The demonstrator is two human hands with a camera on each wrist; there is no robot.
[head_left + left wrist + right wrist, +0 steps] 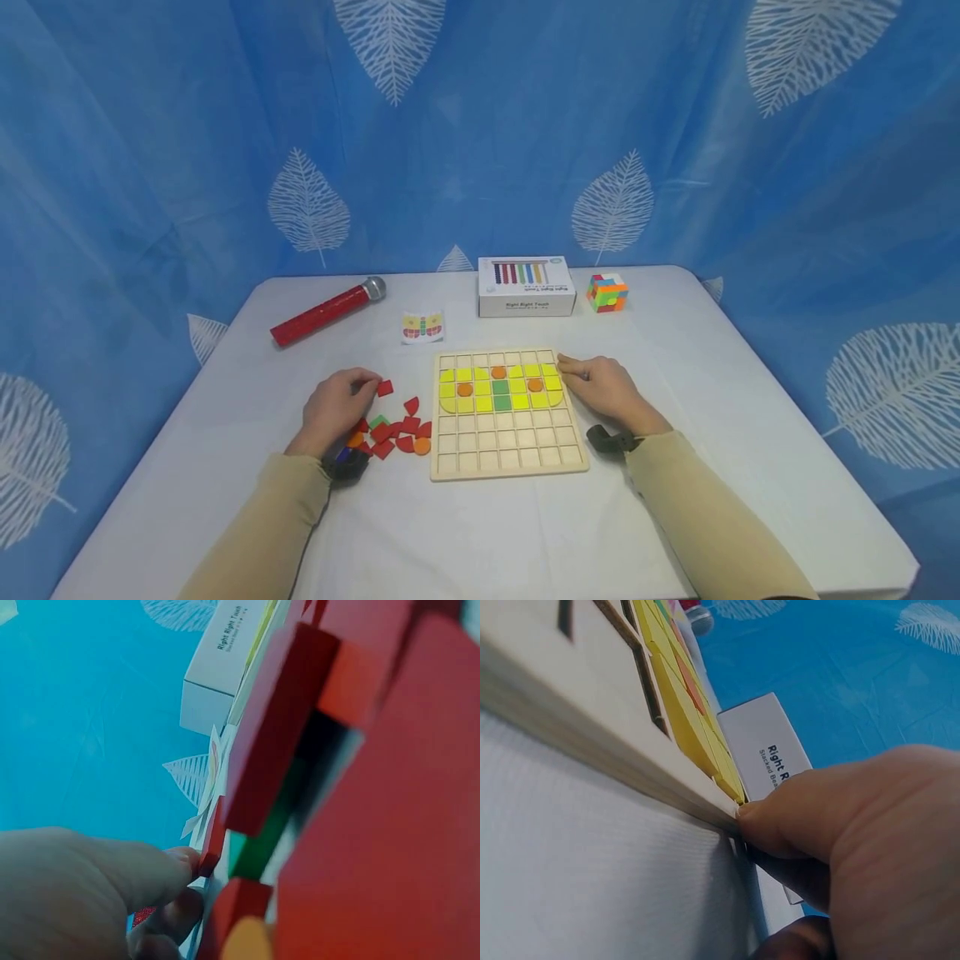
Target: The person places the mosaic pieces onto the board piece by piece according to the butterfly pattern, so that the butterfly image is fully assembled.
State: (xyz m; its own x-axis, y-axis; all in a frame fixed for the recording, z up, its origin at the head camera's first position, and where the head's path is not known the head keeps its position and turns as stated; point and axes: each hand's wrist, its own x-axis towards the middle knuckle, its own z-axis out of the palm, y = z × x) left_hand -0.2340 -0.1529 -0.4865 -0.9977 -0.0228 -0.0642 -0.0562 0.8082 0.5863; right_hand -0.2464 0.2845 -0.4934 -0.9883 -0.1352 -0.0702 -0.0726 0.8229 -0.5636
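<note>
Head view, places read off the wooden grid board point(509, 459). Beyond it and well to its left lies a red microphone point(322, 317). Left of the board we find the left hand point(336, 408), thumb and fingertip nearly closed, pinching the edge of a red square tile point(386, 387); whether the tile is raised, we cannot tell. Nearer the board's left edge sit loose tiles point(382, 432): mostly red squares and quarter-rounds, some green and orange. Beyond the board's far left corner we note a pattern card point(422, 327), yellow above, green down the middle, red below.

On the board, yellow tiles point(520, 401), orange discs point(465, 389) and two green squares point(502, 402) fill cells in the far half; the near rows are bare. Beyond the board, toward its right, stands a white "Right Right Touch" box point(527, 287). At the board's far right corner we see the right hand point(611, 389), thumb and fingers drawn together on the edge, probably steadying it. A puzzle cube point(607, 293) sits beyond that corner.

Our judgement: step in hand is starting the pattern's red part. Next move calls for carrying the red square tile over the board, squaring it to a bare cell nearside of the yellow tiles, and lowering it flat.
</note>
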